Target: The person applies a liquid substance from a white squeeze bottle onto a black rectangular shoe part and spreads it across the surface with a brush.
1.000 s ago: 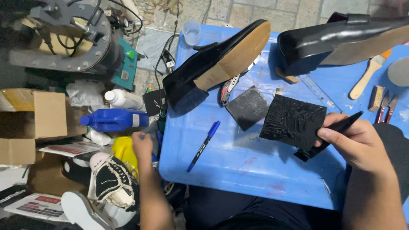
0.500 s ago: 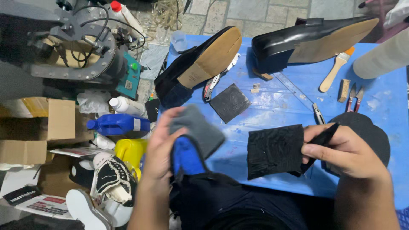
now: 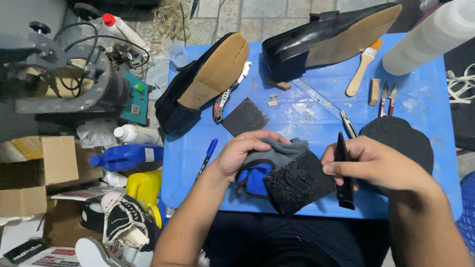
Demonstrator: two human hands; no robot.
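Both hands worked low-centre over blue table (image 3: 316,94), near its front edge. L hand (image 3: 242,153) was closed on a grey-and-blue glove (image 3: 269,163), fingers curled over the grey fabric; the blue part hung below the palm. R hand (image 3: 376,163) pinched a black rubber sole sheet (image 3: 299,182) at its right edge and also gripped a narrow black tool (image 3: 343,173), held approx upright, tip pointing down past the table's front edge. Sheet lay tilted, touching the glove on its left side, lower corner overhanging the front edge above the lap.

Open room: bare blue strip between hands and the back row; some bare surface at right, below the snips (image 3: 387,99). Blue pen (image 3: 207,157) lay just left of L wrist, close to table's left edge. Small dark sole piece (image 3: 246,116) sat just above L hand. Metal ruler (image 3: 324,105) ran diagonally toward R hand, its end near the knuckles. Round black pad (image 3: 396,138) lay behind R hand, partly hidden.

Back row: two black shoes, sole-up, left shoe (image 3: 208,84) overhanging the left edge, right shoe (image 3: 331,39) reaching over the rear edge. Brush (image 3: 363,66) w/ wooden handle lay right of it.
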